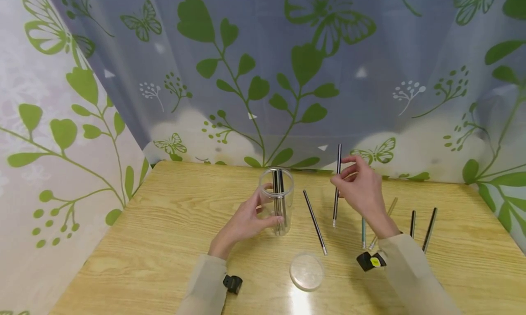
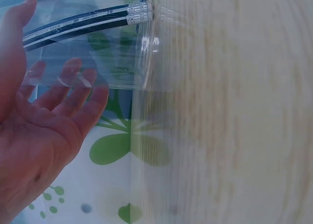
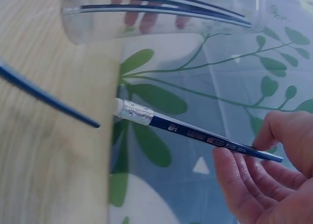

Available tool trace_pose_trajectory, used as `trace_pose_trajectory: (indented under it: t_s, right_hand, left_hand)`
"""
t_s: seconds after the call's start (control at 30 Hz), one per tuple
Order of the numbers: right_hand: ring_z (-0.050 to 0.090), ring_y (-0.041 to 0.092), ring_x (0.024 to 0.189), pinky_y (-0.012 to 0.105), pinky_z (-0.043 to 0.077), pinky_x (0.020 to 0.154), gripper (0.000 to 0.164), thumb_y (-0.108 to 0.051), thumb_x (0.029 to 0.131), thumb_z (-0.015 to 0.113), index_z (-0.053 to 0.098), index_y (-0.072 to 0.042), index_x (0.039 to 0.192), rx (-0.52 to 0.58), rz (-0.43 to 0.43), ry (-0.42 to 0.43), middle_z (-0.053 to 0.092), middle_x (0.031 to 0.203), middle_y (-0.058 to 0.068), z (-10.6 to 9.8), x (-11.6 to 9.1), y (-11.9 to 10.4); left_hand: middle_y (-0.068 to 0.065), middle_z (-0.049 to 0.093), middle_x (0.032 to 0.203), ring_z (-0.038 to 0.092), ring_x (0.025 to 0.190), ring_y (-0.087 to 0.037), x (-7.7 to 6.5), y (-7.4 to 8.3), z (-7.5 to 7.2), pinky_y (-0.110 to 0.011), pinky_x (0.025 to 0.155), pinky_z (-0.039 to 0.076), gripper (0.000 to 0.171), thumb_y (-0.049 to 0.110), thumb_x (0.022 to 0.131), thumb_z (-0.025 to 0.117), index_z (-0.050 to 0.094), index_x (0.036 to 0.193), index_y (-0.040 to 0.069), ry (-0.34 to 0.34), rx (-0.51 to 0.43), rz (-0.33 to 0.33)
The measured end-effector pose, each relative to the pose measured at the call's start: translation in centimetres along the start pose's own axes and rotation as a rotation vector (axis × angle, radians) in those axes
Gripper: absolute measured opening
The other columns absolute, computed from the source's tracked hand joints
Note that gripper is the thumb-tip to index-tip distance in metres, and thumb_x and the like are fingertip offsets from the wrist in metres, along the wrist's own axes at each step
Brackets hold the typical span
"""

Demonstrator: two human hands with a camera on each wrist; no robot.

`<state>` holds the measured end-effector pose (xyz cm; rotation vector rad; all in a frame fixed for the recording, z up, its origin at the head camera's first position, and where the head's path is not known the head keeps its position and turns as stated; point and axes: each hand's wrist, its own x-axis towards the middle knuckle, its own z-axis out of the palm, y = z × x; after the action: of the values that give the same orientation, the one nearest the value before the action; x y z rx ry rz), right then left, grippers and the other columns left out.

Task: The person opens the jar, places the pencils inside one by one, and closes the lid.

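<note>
My left hand (image 1: 244, 218) holds a clear plastic jar (image 1: 288, 205) that stands upright on the table, thumb and fingers around its side. Inside it lean a few dark striped pencils (image 1: 281, 191), their eraser ends at the bottom in the left wrist view. To the right of the jar, my right hand (image 1: 363, 189) pinches a dark blue pencil (image 3: 195, 134) near its upper end, thumb against fingers. That pencil points upward, its white eraser and silver ferrule hanging down. Between jar and right hand, another dark pencil (image 1: 314, 221) lies on the table.
A round clear lid (image 1: 307, 272) lies on the wooden table (image 1: 164, 242) in front of the jar. Around the right forearm lie a teal pencil (image 1: 363, 234), a tan pencil (image 1: 392, 207) and two dark pencils (image 1: 429, 228). A patterned curtain (image 1: 246, 123) hangs behind.
</note>
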<state>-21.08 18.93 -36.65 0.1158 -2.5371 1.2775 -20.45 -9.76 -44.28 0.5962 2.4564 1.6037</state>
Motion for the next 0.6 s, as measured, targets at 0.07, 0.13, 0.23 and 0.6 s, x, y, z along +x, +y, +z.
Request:
trace_pose_trajectory:
  t_s: [0.07, 0.13, 0.23, 0.6]
  right_hand:
    - [0.066, 0.008, 0.067, 0.023, 0.059, 0.053, 0.040, -0.009, 0.091, 0.063, 0.057, -0.004, 0.131, 0.007, -0.015, 0.017, 0.069, 0.095, 0.016, -0.1, 0.0, -0.5]
    - [0.065, 0.006, 0.065, 0.024, 0.060, 0.053, 0.039, -0.008, 0.091, 0.063, 0.057, -0.004, 0.129, 0.027, -0.025, 0.033, 0.068, 0.094, 0.015, -0.2, 0.1, -1.0]
    - [0.064, 0.004, 0.062, 0.024, 0.060, 0.053, 0.039, -0.008, 0.090, 0.062, 0.058, -0.005, 0.128, 0.056, -0.047, 0.058, 0.068, 0.093, 0.013, -0.4, 0.3, -1.7]
    - [0.063, -0.004, 0.063, 0.021, 0.059, 0.053, 0.039, -0.004, 0.089, 0.063, 0.059, -0.005, 0.128, 0.098, -0.146, 0.142, 0.068, 0.091, 0.010, -1.0, 0.3, -4.4]
  left_hand:
    - [-0.004, 0.052, 0.155, 0.049, 0.143, -0.032, 0.0, 0.0, 0.0, -0.057, 0.121, 0.038, 0.085, 0.028, 0.088, 0.081, 0.032, 0.157, 0.032, -0.003, -0.001, 0.001]
    - [-0.005, 0.052, 0.155, 0.049, 0.143, -0.032, 0.0, 0.0, 0.0, -0.057, 0.121, 0.038, 0.085, 0.028, 0.088, 0.081, 0.031, 0.157, 0.032, -0.004, -0.003, 0.000]
    - [-0.005, 0.052, 0.154, 0.049, 0.143, -0.032, 0.0, 0.1, 0.0, -0.057, 0.121, 0.038, 0.086, 0.029, 0.088, 0.082, 0.030, 0.158, 0.032, -0.005, -0.004, 0.001]
    - [-0.004, 0.052, 0.155, 0.050, 0.143, -0.032, -0.1, 0.1, -0.1, -0.057, 0.121, 0.038, 0.087, 0.030, 0.089, 0.082, 0.030, 0.158, 0.033, -0.012, -0.014, -0.003]
